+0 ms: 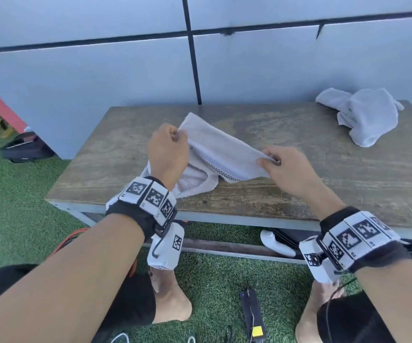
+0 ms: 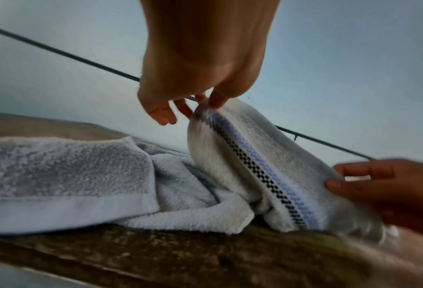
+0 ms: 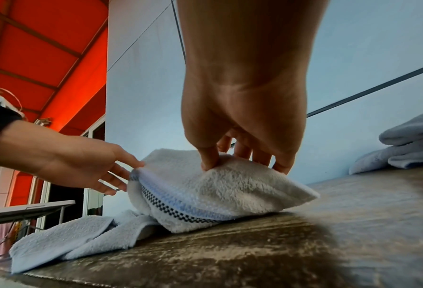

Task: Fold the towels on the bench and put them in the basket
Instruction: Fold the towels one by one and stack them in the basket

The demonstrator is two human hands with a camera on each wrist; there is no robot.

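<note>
left hand (image 1: 167, 154) pinching 1 corner of the white fluffy towel with checkered trim (image 1: 221, 154) | right hand (image 1: 286, 169) pinching the other | towel half-lifted off worn wooden bench (image 1: 348, 174) | 2nd crumpled pale-blue towel (image 1: 361, 115) far right corner

head view looking down, 2 wrist views low and close, all sharing the towel (image 1: 221, 151)

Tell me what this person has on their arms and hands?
Both hands are bare, with no gloves or sleeves. Each wrist carries a black strap covered with white blocks printed in black square codes. A small white box with the same codes hangs under the left wrist, another under the right.
</note>
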